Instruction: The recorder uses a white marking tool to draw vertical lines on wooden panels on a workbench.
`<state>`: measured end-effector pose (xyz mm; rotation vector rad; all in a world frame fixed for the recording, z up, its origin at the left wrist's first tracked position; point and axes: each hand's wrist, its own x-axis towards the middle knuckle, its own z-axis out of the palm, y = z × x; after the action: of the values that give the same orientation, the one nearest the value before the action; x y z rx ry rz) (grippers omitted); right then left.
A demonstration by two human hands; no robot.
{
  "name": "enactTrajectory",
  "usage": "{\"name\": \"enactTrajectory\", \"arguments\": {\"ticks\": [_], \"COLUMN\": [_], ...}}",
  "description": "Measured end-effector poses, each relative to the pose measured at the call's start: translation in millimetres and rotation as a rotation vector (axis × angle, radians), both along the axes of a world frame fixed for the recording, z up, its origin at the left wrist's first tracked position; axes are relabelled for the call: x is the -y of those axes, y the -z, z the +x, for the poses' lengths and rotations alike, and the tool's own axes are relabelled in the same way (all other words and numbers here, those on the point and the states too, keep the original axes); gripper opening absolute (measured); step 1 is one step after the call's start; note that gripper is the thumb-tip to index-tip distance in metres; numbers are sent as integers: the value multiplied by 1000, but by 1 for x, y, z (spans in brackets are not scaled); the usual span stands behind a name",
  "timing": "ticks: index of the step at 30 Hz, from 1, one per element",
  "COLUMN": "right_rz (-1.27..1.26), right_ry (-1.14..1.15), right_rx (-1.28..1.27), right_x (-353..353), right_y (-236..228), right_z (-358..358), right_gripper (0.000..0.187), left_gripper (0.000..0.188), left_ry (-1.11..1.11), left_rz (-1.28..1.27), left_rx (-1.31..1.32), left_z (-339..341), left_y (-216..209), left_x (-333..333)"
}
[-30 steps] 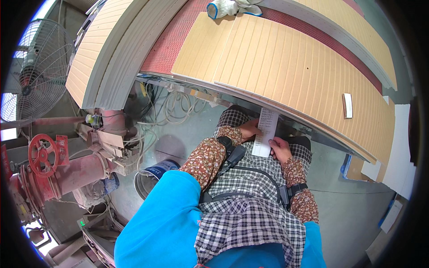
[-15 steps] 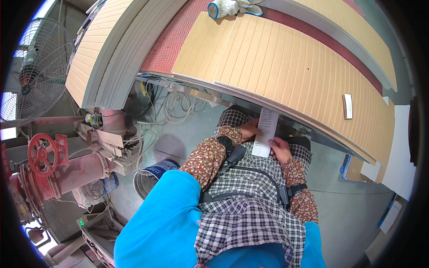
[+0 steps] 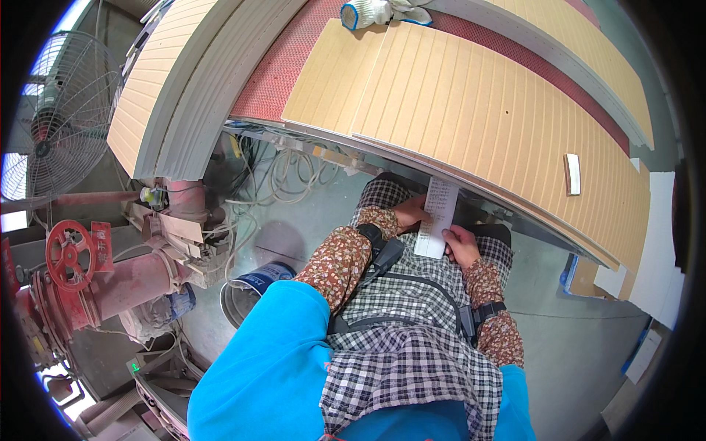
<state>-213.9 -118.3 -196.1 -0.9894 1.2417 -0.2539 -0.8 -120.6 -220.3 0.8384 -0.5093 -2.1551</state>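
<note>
A narrow white paper strip [image 3: 435, 220] with lines of writing lies over my lap, just below the bench edge. My left hand [image 3: 410, 214] pinches its left side about halfway down. On the other side, my right hand [image 3: 462, 246] grips the strip near its lower right corner, thumb on top. The far end of the strip reaches up to the bench edge. Beneath it is a black-and-white checked apron [image 3: 412, 294]. Above my hands, several tan grooved boards [image 3: 471, 103] lie on the bench, with a small white-faced piece [image 3: 572, 175] on the right one.
White work gloves [image 3: 368, 13] rest at the far edge of the boards. Grey-edged stacked panels [image 3: 198, 88] stand at the left. An open blue-and-white bucket [image 3: 257, 287] is on the floor beside my left arm. Cables [image 3: 294, 173] hang under the bench. A red valve wheel [image 3: 71, 245] and a fan [image 3: 55, 117] are further left.
</note>
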Motion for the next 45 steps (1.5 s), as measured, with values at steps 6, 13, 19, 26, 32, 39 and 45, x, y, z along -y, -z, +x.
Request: {"name": "enactTrajectory", "arguments": {"ticks": [6, 13, 19, 26, 32, 39, 45], "right_rz": [-3, 0, 10, -1, -2, -5, -9], "right_ry": [-3, -15, -1, -5, -7, -9, -23], "right_rx": [12, -1, 2, 8, 1, -20, -16], "right_x": [0, 1, 1, 1, 1, 1, 1], "right_y": [3, -1, 0, 0, 0, -3, -3], "right_z": [-1, 0, 0, 0, 0, 1, 1], "right_gripper": [24, 24, 23, 23, 23, 23, 23], "left_gripper": [68, 65, 64, 64, 67, 66, 67], "left_ry": [6, -56, -44, -43, -16, -13, -25], "left_rz": [-4, 2, 25, 13, 21, 29, 29], "left_rx": [-13, -23, 48, -21, -32, -7, -24], "left_z": [0, -2, -1, -2, -1, 0, -1], "left_y": [-3, -9, -17, -2, 1, -4, -5], "left_x": [0, -2, -1, -1, -1, -1, -1]}}
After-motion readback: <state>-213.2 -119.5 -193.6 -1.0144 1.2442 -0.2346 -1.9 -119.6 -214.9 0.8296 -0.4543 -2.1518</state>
